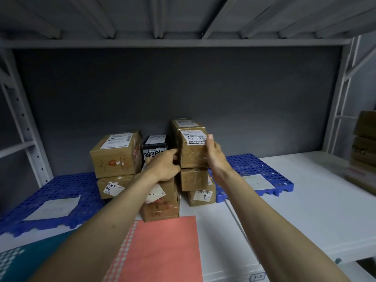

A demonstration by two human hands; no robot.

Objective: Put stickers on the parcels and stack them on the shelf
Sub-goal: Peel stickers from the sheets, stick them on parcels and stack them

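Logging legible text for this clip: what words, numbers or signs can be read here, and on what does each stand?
"4": white label on the lowest right parcel.
"3": handwritten on the brown parcel at upper left, uncertain.
Handwritten strokes, not decipherable: sticker on the held parcel, between the left hand and right hand.
Printed shipping labels on the parcel tops: too small and blurred.
Black parcel: white scrawl, unreadable.

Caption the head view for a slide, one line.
Both hands, left and right, grip a labelled cardboard parcel atop the right-hand parcel stack on the shelf.
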